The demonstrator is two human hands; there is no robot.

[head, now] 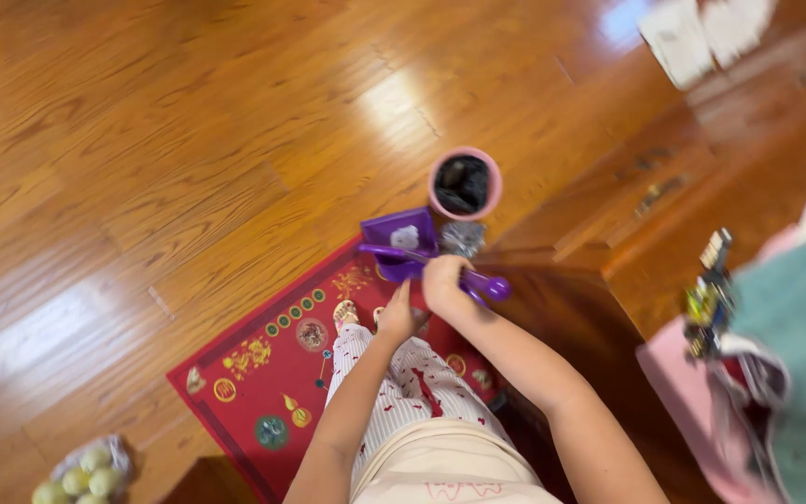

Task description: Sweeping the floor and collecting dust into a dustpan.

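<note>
I stand on a red mat (263, 373) and look straight down at my striped trousers and feet. My right hand (444, 280) grips the handles of a purple dustpan (401, 235) and a small purple brush (478, 280). A clump of grey dust and a scrap of white lie in the dustpan. My left hand (398, 317) sits just beside the right, its fingers loosely curled, near the dustpan's handle; it appears to hold nothing. A pink bin (465, 183) with a dark liner stands on the floor just beyond the dustpan.
Polished wooden floor (142, 140) all around. A wooden cabinet with drawer handles (646, 187) stands to the right. A bag of pale round fruit (86, 471) lies at bottom left. Pink and teal cloth and small clutter (715, 299) sit at right. White papers (692, 33) lie top right.
</note>
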